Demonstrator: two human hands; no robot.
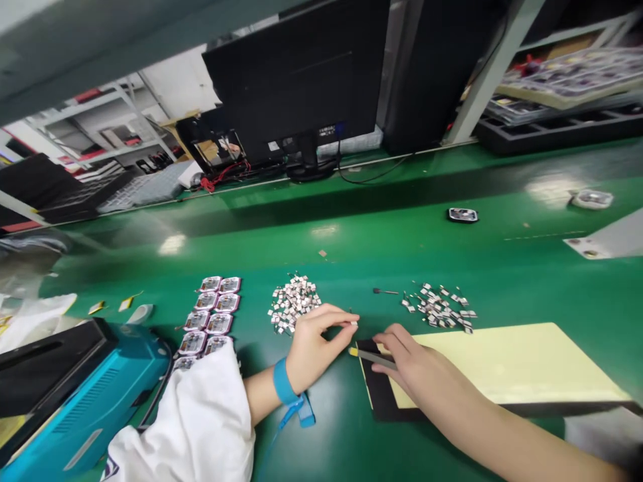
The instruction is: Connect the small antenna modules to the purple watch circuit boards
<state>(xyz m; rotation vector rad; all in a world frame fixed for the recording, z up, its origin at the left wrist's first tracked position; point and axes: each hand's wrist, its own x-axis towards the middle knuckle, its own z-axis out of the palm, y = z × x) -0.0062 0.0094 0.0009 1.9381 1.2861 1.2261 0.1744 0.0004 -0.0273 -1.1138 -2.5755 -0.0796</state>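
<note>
My left hand (316, 345), with a blue wrist strap (284, 383), is closed in a pinch on a small silver component (354, 323). My right hand (414, 358) grips grey tweezers (374, 357) that point left, just below the left fingertips. A small yellow piece (353, 351) shows at the tweezers' tip. Beneath the right hand lies a pale yellow sheet (522, 361) on a black backing (379, 395). One pile of small silver components (294, 301) is behind my left hand; a looser pile of similar components (442, 306) lies behind the right.
Several square device housings (220, 324) stand in two columns on the green bench (341, 248). A blue machine (115, 395) occupies the near left. At the back stands a monitor (301, 87); stacked trays (562, 100) sit at far right. One separate device (463, 215) lies farther back.
</note>
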